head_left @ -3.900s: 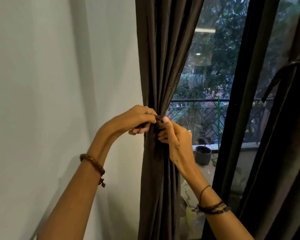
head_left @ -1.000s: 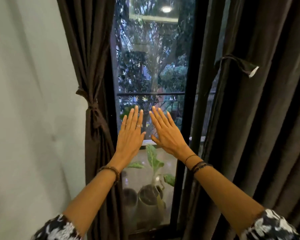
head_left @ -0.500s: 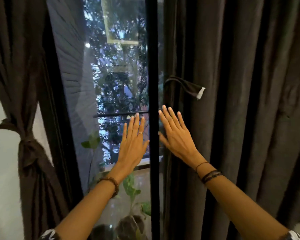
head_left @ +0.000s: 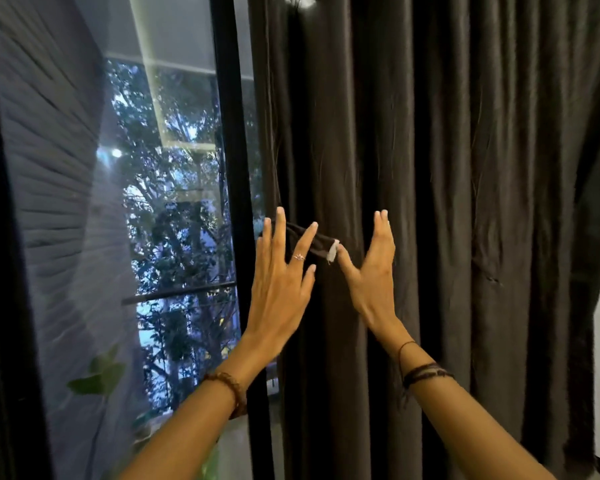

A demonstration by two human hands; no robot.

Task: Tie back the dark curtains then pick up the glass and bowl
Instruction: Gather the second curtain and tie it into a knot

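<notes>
Fingers on both my hands are straight and spread, holding nothing. My left hand [head_left: 280, 289] is raised in front of the dark tie-back strap [head_left: 317, 241], its fingertips overlapping it. My right hand [head_left: 373, 277] has its thumb at the strap's pale end. The dark curtain [head_left: 465, 202] hangs loose in folds behind, right of the black window frame [head_left: 234, 150]. Glass and bowl are out of sight.
</notes>
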